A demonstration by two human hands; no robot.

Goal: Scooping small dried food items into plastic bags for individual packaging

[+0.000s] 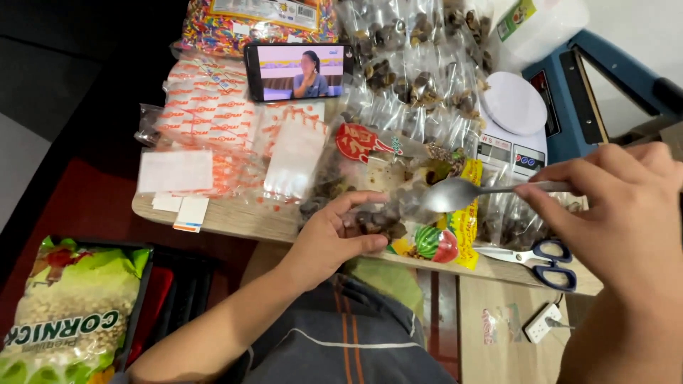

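My left hand [333,238] holds a small clear plastic bag [380,222] part-filled with dark brown snack pieces, pinched at its mouth near the table's front edge. My right hand [617,203] grips the handle of a metal spoon [455,193]. The spoon's bowl points left and hovers just above the bag's opening. Under both lies a large open snack packet [459,227] with a watermelon picture and yellow edge.
A white digital scale [514,117] and a blue heat sealer [583,92] stand at the right. Blue-handled scissors [541,259] lie by the table edge. Several filled clear bags [420,64], red-printed empty bags [206,114], a phone [297,71] playing video, and a green snack bag [64,313] at lower left.
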